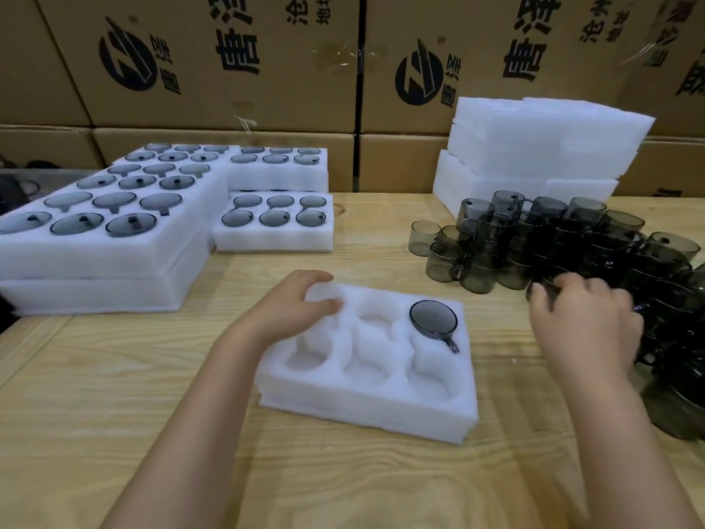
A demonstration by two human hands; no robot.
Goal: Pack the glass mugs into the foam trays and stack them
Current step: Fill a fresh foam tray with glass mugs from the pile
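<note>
A white foam tray (366, 410) with six pockets lies on the wooden table in front of me. One smoky glass mug (433, 321) sits in its far right pocket, handle pointing toward me. My left hand (293, 305) rests on the tray's far left corner, thumb and fingers curled over the foam edge. My right hand (583, 318) reaches into the pile of loose glass mugs (572, 242) at the right, fingers curled around a mug (543, 290) at the pile's near edge.
Filled foam trays (95, 253) stand stacked at the left, with two smaller filled trays (272, 238) behind the middle. Blank foam trays (534, 147) are piled at the back right. Cardboard boxes (229, 63) wall off the back.
</note>
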